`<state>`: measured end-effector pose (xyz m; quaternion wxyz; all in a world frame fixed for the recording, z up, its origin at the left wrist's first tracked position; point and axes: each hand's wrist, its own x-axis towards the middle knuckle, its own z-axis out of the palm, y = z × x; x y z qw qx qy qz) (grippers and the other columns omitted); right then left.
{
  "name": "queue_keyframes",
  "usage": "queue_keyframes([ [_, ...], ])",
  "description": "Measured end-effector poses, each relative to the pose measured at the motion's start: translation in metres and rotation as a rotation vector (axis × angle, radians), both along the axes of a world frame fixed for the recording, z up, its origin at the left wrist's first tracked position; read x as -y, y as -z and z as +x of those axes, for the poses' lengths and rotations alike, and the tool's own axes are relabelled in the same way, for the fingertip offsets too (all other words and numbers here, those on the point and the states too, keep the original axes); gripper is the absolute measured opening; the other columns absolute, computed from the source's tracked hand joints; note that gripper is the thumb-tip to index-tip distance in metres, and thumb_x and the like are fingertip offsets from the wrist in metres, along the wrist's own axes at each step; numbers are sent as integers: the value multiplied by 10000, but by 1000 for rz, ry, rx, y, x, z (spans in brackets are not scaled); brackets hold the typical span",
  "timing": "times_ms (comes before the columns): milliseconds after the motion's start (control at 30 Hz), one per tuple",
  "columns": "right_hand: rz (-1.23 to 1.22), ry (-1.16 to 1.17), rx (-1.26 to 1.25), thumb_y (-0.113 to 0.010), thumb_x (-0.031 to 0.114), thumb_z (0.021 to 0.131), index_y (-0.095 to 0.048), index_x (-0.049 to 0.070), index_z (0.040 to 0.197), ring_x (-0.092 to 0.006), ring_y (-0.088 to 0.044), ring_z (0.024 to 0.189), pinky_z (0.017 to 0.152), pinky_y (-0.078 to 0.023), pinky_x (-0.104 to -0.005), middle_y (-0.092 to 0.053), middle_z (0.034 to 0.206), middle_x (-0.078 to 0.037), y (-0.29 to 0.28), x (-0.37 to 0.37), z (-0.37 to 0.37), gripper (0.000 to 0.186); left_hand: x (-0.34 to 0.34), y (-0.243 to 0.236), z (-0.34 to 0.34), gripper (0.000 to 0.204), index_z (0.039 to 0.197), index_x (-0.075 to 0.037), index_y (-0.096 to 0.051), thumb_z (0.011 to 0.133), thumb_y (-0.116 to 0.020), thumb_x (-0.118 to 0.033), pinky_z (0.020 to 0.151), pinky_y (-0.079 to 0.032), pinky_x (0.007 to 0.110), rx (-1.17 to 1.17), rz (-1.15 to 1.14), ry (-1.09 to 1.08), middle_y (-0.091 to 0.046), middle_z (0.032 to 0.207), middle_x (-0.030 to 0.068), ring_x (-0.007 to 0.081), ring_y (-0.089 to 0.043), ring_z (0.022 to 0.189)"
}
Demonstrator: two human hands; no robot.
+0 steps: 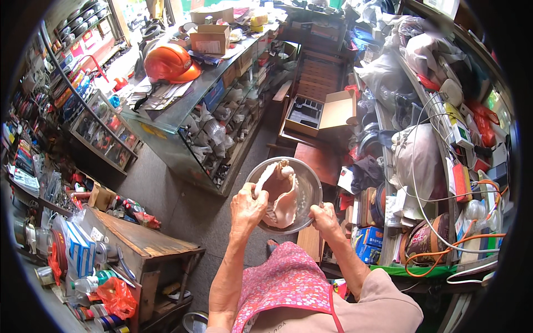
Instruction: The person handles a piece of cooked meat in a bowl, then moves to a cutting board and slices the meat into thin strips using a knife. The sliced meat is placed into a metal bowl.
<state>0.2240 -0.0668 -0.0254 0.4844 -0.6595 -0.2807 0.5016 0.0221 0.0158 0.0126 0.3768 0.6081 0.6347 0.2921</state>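
We are holding the metal bowl (307, 193) aloft; the pale, raw-looking meat (286, 210) is already lying in it, and the bowl is not yet resting on anything. Our right hand (326, 217) is grasping its right edge; our left hand (248, 207) is gripping its left edge, perhaps the meat too, we cannot tell. Papers (152, 99) are covering the near left corner of the glass counter (161, 145), whose right corner is crowding the way ahead, opposite an open carton (338, 108).

A pink floral apron (286, 283), red-edged, over a short-sleeved beige top (383, 305) bearing dark marks (277, 326), perhaps lettering.
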Motion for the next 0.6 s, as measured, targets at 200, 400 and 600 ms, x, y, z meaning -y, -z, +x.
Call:
queue_keyframes([
  [200,6,-15,-56,-563,151,784,-599,-10,656,-157,-540,437,401,-351,-276,-560,567,-61,2,-6,6,208,0,26,3,338,1101,101,-580,885,-539,-157,607,-616,350,649,-265,-48,-665,919,172,240,-696,775],
  [400,105,-92,-45,-551,205,852,-574,65,629,-74,-419,403,385,-280,-249,-502,538,14,22,-6,12,264,16,33,10,440,1009,85,-597,851,-616,-324,714,-564,440,228,14,-5,-683,833,269,391,-706,775],
  [600,79,-118,-80,-524,159,822,-551,85,586,-56,-346,368,361,-215,-245,-471,509,22,17,-6,6,249,34,1,4,528,905,11,-672,833,-685,-511,709,-547,470,-124,22,-24,-683,786,251,429,-684,797],
])
